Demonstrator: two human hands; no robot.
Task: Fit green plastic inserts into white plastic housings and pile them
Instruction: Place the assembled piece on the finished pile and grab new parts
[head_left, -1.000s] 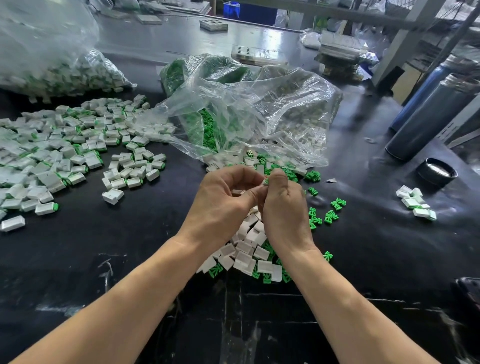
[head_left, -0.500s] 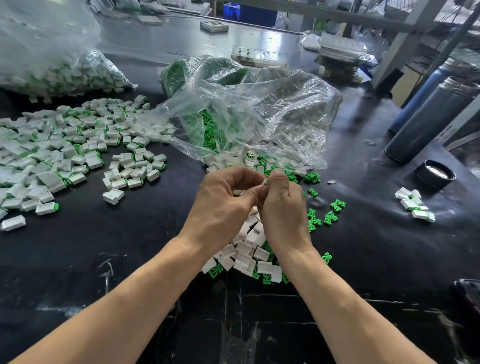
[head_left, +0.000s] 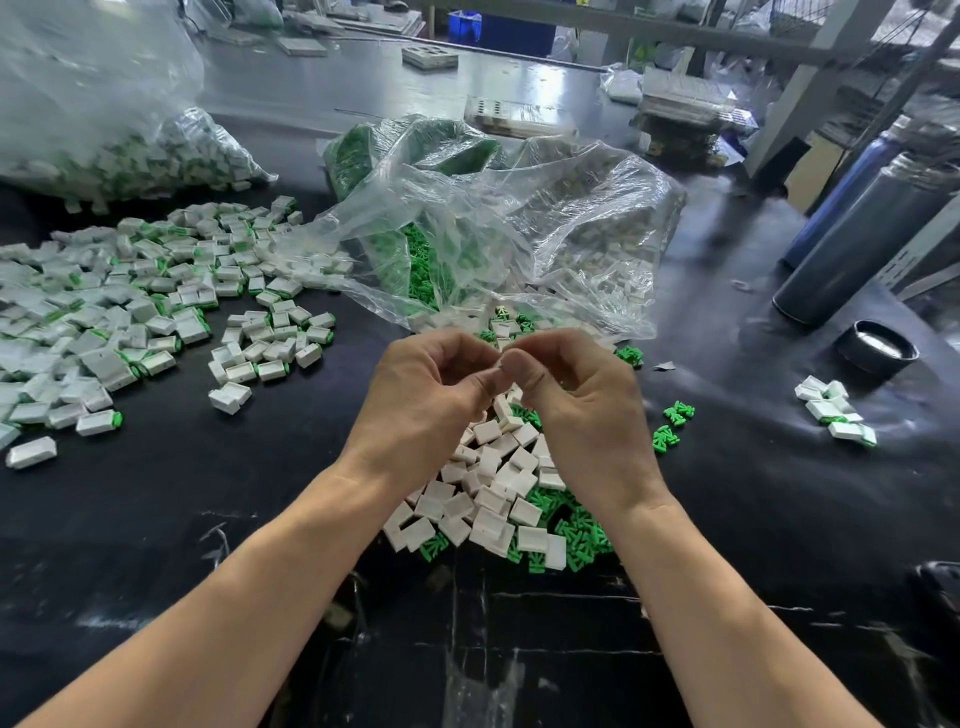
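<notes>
My left hand (head_left: 426, 400) and my right hand (head_left: 576, 405) are held together above the black table, fingers curled and thumb tips touching. They pinch a small part between them, and the fingers hide almost all of it. Under the hands lies a heap of loose white housings (head_left: 488, 499) mixed with green inserts (head_left: 576, 540). More inserts (head_left: 670, 426) are scattered to the right. A wide pile of assembled white-and-green pieces (head_left: 104, 322) covers the table at the left.
A crumpled clear bag (head_left: 519, 234) holding green inserts and white housings lies just behind the hands. A second full bag (head_left: 104, 135) sits far left. At the right are a small cluster of assembled pieces (head_left: 836, 410), a black cap (head_left: 878, 348) and two dark flasks (head_left: 862, 244).
Both wrists have rolled outward, so the thumbs now face me. The white piece seen between my left fingers earlier is now covered. The piles have not moved.
</notes>
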